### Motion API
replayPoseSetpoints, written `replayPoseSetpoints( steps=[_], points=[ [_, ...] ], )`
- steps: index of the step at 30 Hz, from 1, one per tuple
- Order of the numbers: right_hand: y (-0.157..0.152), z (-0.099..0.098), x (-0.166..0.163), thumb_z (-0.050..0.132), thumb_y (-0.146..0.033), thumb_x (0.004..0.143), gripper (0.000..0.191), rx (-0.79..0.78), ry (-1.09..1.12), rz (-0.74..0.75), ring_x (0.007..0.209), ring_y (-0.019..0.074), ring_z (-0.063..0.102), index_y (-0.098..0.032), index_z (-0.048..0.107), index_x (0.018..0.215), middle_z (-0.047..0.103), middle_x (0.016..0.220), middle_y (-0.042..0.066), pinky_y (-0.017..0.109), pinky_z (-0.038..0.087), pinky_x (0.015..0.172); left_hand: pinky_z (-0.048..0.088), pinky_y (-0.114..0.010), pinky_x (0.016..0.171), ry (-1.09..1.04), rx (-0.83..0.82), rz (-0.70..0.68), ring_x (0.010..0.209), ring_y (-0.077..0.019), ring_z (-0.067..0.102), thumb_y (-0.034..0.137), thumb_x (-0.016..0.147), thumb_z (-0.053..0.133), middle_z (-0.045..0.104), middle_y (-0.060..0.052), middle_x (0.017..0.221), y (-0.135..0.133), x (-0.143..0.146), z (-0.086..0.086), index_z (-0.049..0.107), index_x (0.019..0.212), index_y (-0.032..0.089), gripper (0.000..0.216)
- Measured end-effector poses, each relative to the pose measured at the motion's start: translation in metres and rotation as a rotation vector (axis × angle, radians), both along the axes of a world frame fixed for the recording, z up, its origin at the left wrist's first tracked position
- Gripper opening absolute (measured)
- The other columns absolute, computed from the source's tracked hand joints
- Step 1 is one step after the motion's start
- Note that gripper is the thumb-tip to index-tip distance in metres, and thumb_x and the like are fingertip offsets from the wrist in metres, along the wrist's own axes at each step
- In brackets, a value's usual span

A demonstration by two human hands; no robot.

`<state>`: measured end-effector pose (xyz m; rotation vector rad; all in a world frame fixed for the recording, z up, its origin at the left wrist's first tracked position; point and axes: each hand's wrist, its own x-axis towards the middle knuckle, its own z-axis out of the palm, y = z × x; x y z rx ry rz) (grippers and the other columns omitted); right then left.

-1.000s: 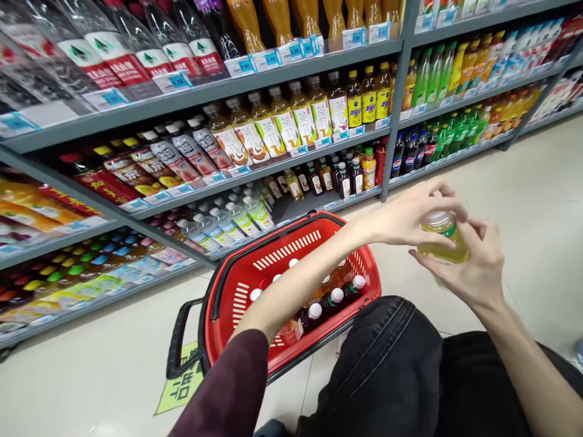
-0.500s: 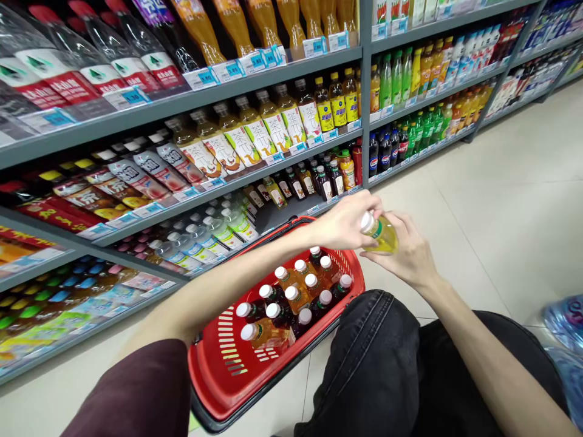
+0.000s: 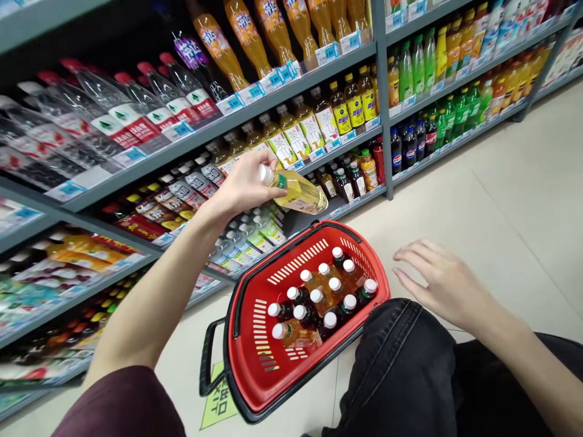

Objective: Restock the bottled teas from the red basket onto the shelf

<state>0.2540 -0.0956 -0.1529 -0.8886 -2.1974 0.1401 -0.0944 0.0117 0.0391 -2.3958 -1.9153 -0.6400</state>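
My left hand (image 3: pixel 249 182) is closed around the neck of a bottle of pale yellow drink (image 3: pixel 303 193) with a white cap. The bottle is tilted, its base pointing right, in front of the lower shelves and above the far edge of a red shopping basket (image 3: pixel 246 379). Several white-capped bottles of dark and amber drink stand in the basket, and an amber bottle (image 3: pixel 296 335) leans at its near left. My right hand (image 3: pixel 439 282) is off to the right of the basket, above my knee, fingers stretched and slightly apart with nothing in them.
Grey shelves (image 3: pixel 319 76) packed with drink bottles run along the left and back. Dark juice bottles (image 3: pixel 345 185) stand on the bottom shelf behind the basket. The basket's black handle (image 3: pixel 208 358) hangs at its left end, over a yellow floor sign (image 3: pixel 221 400). Pale floor tiles (image 3: pixel 473 200) extend right.
My right hand has let go of the yellow drink bottle and drawn back to the right and down. My left hand has carried the bottle left, towards the shelves. The view has shifted.
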Motion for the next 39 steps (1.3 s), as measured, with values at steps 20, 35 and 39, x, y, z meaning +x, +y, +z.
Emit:
replayPoseSetpoints(
  steps=[20, 35, 39],
  points=[
    [-0.009, -0.053, -0.025, 0.046, -0.058, 0.107, 0.048, -0.309, -0.270, 0.078, 0.133, 0.0351, 0.061, -0.031, 0.058, 0.145, 0.065, 0.144, 0.010, 0.056, 0.060, 0.099, 0.047, -0.040, 0.096, 0.045, -0.030, 0.375, 0.105, -0.0273, 0.053, 0.020, 0.060, 0.077, 0.048, -0.007, 0.106, 0.055, -0.148, -0.180, 0.042, 0.087, 0.023, 0.044],
    [0.017, -0.096, -0.030, 0.060, -0.050, 0.102, 0.048, -0.629, -0.382, 0.256, 0.130, 0.0333, 0.065, -0.043, 0.056, 0.149, 0.060, 0.151, -0.002, 0.048, 0.065, 0.100, 0.050, -0.045, 0.093, 0.010, -0.067, 0.437, 0.119, -0.0356, 0.050, 0.012, 0.065, 0.073, 0.049, -0.014, 0.120, 0.128, -0.214, -0.274, 0.050, 0.097, 0.022, 0.041],
    [0.041, -0.124, -0.026, 0.072, -0.058, 0.090, 0.048, -0.632, -0.370, 0.284, 0.110, 0.0313, 0.077, -0.047, 0.067, 0.136, 0.072, 0.137, 0.000, 0.042, 0.070, 0.087, 0.051, -0.048, 0.093, 0.042, -0.116, 0.493, 0.125, -0.0387, 0.046, 0.013, 0.065, 0.072, 0.049, -0.015, 0.127, 0.167, -0.232, -0.291, 0.051, 0.101, 0.022, 0.042]
  ],
)
